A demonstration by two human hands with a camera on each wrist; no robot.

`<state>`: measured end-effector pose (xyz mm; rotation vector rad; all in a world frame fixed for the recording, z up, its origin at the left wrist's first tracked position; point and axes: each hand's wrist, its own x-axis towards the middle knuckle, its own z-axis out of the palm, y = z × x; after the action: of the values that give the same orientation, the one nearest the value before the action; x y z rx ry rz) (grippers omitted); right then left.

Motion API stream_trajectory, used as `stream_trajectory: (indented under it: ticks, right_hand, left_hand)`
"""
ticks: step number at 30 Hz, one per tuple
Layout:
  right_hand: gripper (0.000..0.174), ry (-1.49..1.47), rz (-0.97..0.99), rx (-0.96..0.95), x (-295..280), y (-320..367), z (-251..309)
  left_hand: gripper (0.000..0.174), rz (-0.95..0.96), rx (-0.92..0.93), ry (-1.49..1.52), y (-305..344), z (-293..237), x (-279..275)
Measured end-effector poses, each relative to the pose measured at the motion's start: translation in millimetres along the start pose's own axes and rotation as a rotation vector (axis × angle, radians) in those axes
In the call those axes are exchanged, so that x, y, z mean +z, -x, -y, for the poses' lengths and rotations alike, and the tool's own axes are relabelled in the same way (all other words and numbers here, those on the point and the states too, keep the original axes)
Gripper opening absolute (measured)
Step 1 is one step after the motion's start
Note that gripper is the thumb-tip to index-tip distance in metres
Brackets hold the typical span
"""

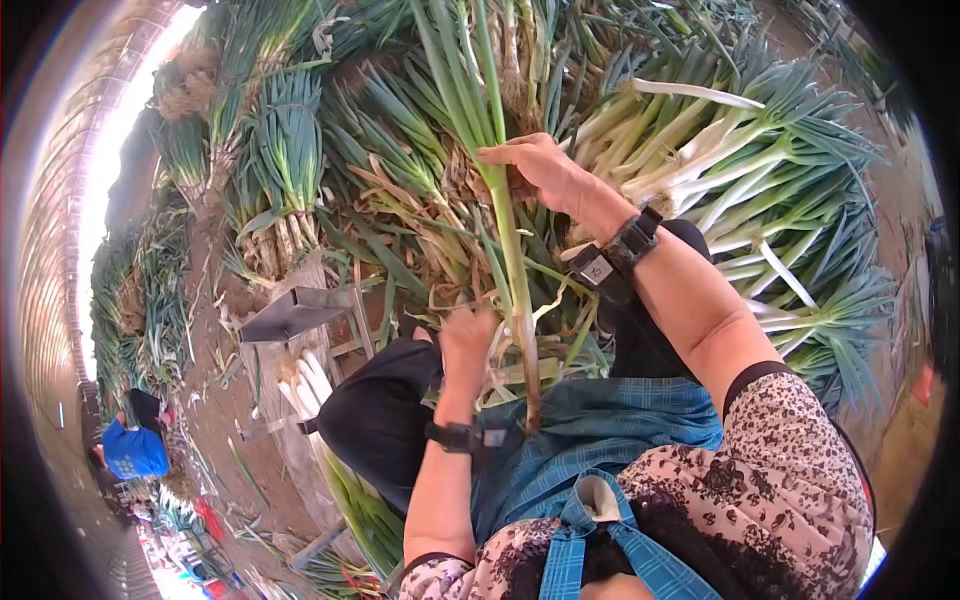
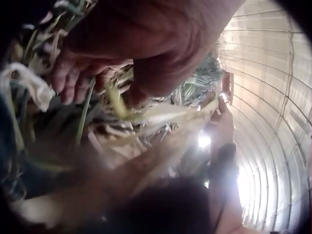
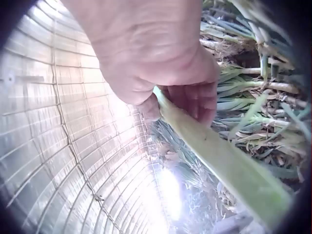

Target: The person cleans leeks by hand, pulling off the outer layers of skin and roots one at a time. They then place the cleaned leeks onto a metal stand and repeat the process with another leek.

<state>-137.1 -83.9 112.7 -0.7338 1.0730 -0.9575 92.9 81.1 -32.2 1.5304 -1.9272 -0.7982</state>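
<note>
My right hand point(image 1: 545, 175) grips a long green onion point(image 1: 512, 270) partway up, where the pale stalk turns to green leaves. In the right wrist view its thumb and fingers point(image 3: 207, 102) close around the stalk. The onion stands nearly upright, its brownish root end over the blue checked apron point(image 1: 630, 410). My left hand point(image 1: 468, 345), blurred, is just left of the lower stalk. In the left wrist view its fingers point(image 2: 70, 83) hang loosely bent, apart from the thumb, with nothing gripped between them. A loose yellowish outer leaf point(image 2: 165, 114) peels away from the stalk close by the thumb.
A heap of white-stalked onions point(image 1: 780, 200) lies at the right. Tied bundles point(image 1: 285, 150) stand at the upper left. Withered leaves point(image 1: 425, 225) lie ahead. A metal stand point(image 1: 300, 313) is beside the left knee, near peeled onions point(image 1: 355, 480). Another person point(image 1: 135, 450) is far left.
</note>
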Motion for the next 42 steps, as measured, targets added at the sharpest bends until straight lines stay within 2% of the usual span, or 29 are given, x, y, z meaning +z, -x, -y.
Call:
stream_trajectory:
  ticks: [1,2,4,5,7,8,11,12,16,18,19,21,23,25,26,27,29,30,31,33,34,35,37,38,39,40,41,42]
  right_hand:
    - [0.026,-0.027,0.052,-0.004,4,4,-2]
    - [0.026,-0.029,0.057,0.003,9,7,-5]
    - [0.027,-0.056,0.152,0.011,11,11,-6]
    - [0.027,-0.057,0.155,0.01,11,9,-8]
    - [0.028,-0.073,0.201,-0.024,10,7,-13]
    - [0.029,-0.007,0.169,-0.077,10,5,-14]
    - [0.027,0.128,0.165,-0.079,5,8,-12]
    - [0.025,0.138,0.145,-0.117,7,6,-14]
    - [0.021,0.227,0.105,-0.143,6,14,-13]
    - [0.021,0.327,0.046,-0.251,4,18,-16]
    - [0.021,0.324,0.045,-0.24,2,15,-22]
    - [0.027,0.423,-0.04,-0.394,-1,6,-29]
    - [0.029,0.354,-0.04,-0.368,-3,5,-30]
    - [0.03,0.405,-0.064,-0.337,-6,1,-35]
    - [0.029,0.408,-0.072,-0.293,-5,7,-32]
    - [0.029,0.401,-0.076,-0.291,-5,10,-31]
    - [0.028,0.458,-0.068,-0.309,-1,13,-32]
    - [0.028,0.458,-0.059,-0.311,1,15,-31]
    - [0.028,0.44,-0.053,-0.294,2,17,-31]
    - [0.028,0.423,-0.05,-0.28,3,16,-29]
    - [0.028,0.281,-0.005,-0.214,1,14,-30]
    - [0.028,0.139,0.041,-0.147,0,15,-28]
    - [0.028,0.043,0.092,-0.121,-3,19,-20]
    - [0.028,-0.072,0.127,-0.106,-4,20,-17]
    - [0.03,-0.186,0.163,-0.091,-5,22,-15]
    - [0.031,-0.187,0.158,-0.09,-6,22,-12]
    - [0.031,-0.184,0.153,-0.085,-7,21,-11]
    - [0.03,-0.155,0.17,-0.1,-7,22,-10]
  left_hand:
    - [0.017,-0.019,-0.453,0.366,-25,-53,-34]
    - [0.025,-0.054,-0.381,0.513,-46,-84,-49]
    - [0.03,-0.059,-0.425,0.847,-80,-126,-55]
    - [0.03,-0.061,-0.425,0.845,-90,-131,-56]
    - [0.032,0.094,-0.523,1.336,-106,-136,-54]
    - [0.026,0.051,-0.574,1.489,-112,-135,-49]
    - [0.026,0.152,-0.609,1.528,-118,-123,-47]
    - [0.021,0.129,-0.632,1.561,-117,-122,-44]
    - [0.018,0.113,-0.671,1.545,-119,-127,-40]
    - [0.018,0.132,-0.723,1.533,-120,-132,-34]
    - [0.018,0.132,-0.736,1.533,-118,-131,-28]
    - [0.017,0.038,-0.709,1.378,-119,-128,-15]
    - [0.019,0.088,-0.672,1.362,-111,-125,-18]
    - [0.025,0.014,-0.6,1.233,-94,-131,-24]
    - [0.03,-0.051,-0.487,1.229,-83,-138,-25]
    - [0.03,-0.046,-0.491,1.223,-76,-143,-21]
    - [0.027,-0.251,-0.182,0.806,-66,-148,-13]
    - [0.024,-0.296,-0.131,0.628,-67,-144,-13]
    - [0.024,-0.304,-0.13,0.625,-68,-142,-16]
    - [0.019,-0.296,-0.187,0.432,-71,-137,-23]
    - [0.022,-0.329,-0.267,0.546,-73,-127,-19]
    - [0.022,-0.327,-0.267,0.546,-69,-119,-16]
    - [0.026,-0.055,-0.641,0.849,-52,-101,-11]
    - [0.026,-0.053,-0.642,0.847,-38,-83,-3]
    - [0.022,0.071,-0.73,0.727,-22,-62,8]
    - [0.018,0.196,-0.816,0.606,-18,-63,11]
    - [0.018,0.201,-0.819,0.61,-19,-60,8]
    - [0.019,0.05,-0.605,0.233,-20,-54,1]
